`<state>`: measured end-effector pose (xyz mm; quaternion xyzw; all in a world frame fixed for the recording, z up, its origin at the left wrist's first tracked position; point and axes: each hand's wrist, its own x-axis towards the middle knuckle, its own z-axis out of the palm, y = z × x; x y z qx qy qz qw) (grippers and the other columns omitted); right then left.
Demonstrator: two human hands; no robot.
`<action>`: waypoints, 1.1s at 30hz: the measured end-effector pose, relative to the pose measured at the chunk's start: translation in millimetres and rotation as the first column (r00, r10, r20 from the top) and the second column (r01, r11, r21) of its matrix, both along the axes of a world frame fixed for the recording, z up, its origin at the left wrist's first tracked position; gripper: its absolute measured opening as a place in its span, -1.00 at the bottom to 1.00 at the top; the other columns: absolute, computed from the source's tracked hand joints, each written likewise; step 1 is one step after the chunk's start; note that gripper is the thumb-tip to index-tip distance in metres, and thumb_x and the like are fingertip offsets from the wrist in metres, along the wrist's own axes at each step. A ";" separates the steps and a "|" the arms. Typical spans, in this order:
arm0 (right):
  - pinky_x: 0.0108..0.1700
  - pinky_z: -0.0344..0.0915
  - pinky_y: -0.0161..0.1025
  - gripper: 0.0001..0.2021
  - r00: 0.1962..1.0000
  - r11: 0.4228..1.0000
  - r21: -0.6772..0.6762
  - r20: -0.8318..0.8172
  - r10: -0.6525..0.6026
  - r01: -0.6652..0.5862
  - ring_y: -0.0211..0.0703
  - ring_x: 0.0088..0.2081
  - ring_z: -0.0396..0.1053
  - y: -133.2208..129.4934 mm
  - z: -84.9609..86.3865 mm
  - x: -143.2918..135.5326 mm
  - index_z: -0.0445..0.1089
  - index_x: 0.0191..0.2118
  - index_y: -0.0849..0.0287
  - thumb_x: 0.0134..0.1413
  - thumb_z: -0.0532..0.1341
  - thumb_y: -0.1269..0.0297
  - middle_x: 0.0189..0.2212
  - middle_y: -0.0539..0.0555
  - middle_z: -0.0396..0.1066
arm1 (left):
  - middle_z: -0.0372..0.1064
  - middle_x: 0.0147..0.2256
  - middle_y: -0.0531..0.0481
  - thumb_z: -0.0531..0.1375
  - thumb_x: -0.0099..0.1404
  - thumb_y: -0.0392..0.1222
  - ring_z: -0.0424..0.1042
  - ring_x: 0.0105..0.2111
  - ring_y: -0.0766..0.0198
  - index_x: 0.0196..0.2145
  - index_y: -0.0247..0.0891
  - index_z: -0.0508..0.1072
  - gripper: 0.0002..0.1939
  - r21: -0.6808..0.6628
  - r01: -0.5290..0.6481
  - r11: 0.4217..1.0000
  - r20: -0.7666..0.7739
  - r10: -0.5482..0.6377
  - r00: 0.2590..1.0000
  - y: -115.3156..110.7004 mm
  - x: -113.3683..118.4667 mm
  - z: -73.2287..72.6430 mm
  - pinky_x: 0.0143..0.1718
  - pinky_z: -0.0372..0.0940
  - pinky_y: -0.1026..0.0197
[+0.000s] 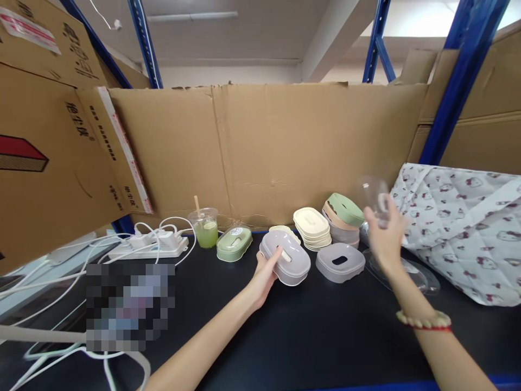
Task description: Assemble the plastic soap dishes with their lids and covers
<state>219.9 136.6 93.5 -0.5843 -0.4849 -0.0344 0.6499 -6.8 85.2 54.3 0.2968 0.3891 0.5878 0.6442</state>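
My left hand (262, 277) is closed round a grey oval plastic box (299, 265), tilted toward me, with a pale tab in the slot on its top. On the right, my raised right hand (385, 236) grips a clear plastic piece (371, 191), blurred by motion. Between the hands lies a grey cover (325, 267) with an oval slot. Behind it are a stack of cream lids (311, 225) and a pile of covers, with a green cover (345, 210) on top. More clear plastic pieces (417, 277) lie below my right hand. A green box (234, 244) stands to the left.
A cup with green drink (207, 231) and a white power strip (150, 244) with tangled cables stand at the left. A quilted patterned bag (468, 233) fills the right side. Cardboard (277, 152) walls off the back of the black table (325, 336).
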 end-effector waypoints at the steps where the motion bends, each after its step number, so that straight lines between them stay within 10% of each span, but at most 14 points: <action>1: 0.06 0.09 0.13 -0.25 0.991 0.992 -0.008 0.043 0.123 -0.123 0.17 -0.04 0.19 -4.5 -1.6 -14.9 0.19 0.15 0.23 -0.06 0.07 -0.21 -0.14 0.25 0.18 | 0.26 0.04 -0.13 0.28 0.16 -0.12 0.36 -0.05 0.17 -0.13 -0.20 0.17 -0.59 0.021 -0.006 1.000 -0.002 0.006 1.000 -0.7 0.6 -0.7 -0.14 0.32 0.21; 8: 0.10 0.16 -0.03 -0.34 0.799 0.799 -0.211 0.106 0.592 -0.563 0.04 -0.02 0.24 -29.1 -36.1 -82.9 0.30 0.09 0.02 -0.20 0.26 -0.09 -0.19 0.10 0.18 | 0.24 0.07 -0.14 0.33 0.08 -0.08 0.34 -0.01 0.14 -0.16 -0.17 0.13 -0.50 0.146 -0.033 0.989 0.029 0.029 0.999 -4.8 4.2 -1.0 -0.10 0.33 0.19; 20: 0.14 0.11 0.00 -0.30 0.780 0.771 -0.220 0.064 0.623 -0.598 0.06 0.04 0.16 -40.3 -53.3 -100.5 0.28 0.09 -0.01 -0.30 0.34 0.02 -0.13 0.10 0.12 | 0.32 -0.02 -0.09 0.33 0.01 -0.18 0.33 -0.01 0.12 -0.15 -0.18 0.15 -0.49 0.160 -0.037 0.986 0.040 0.031 0.999 -6.5 4.1 -1.0 -0.06 0.29 0.17; 28: 0.07 0.22 -0.04 -0.29 0.497 0.500 -0.115 -0.433 0.752 -0.858 0.04 0.05 0.25 -34.9 -49.1 -103.4 0.16 0.07 0.15 -0.26 0.29 -0.01 0.01 0.19 0.28 | 0.39 -0.18 -0.03 0.30 -0.11 -0.12 0.33 -0.06 0.09 -0.18 -0.24 0.36 -0.52 0.381 -0.020 0.924 -0.152 0.084 0.985 2.4 -7.3 -4.2 -0.04 0.22 0.18; 33: -0.05 0.33 -0.07 -0.50 0.433 0.450 -0.079 -0.461 0.775 -0.890 0.04 -0.11 0.39 -34.6 -48.5 -105.7 0.29 -0.19 0.14 -0.35 0.36 0.10 -0.17 0.14 0.44 | 0.41 -0.26 -0.05 0.33 -0.10 0.01 0.37 -0.17 0.14 -0.29 -0.27 0.40 -0.57 0.377 -0.043 0.925 -0.235 0.140 0.962 0.7 -6.0 -1.8 -0.11 0.23 0.21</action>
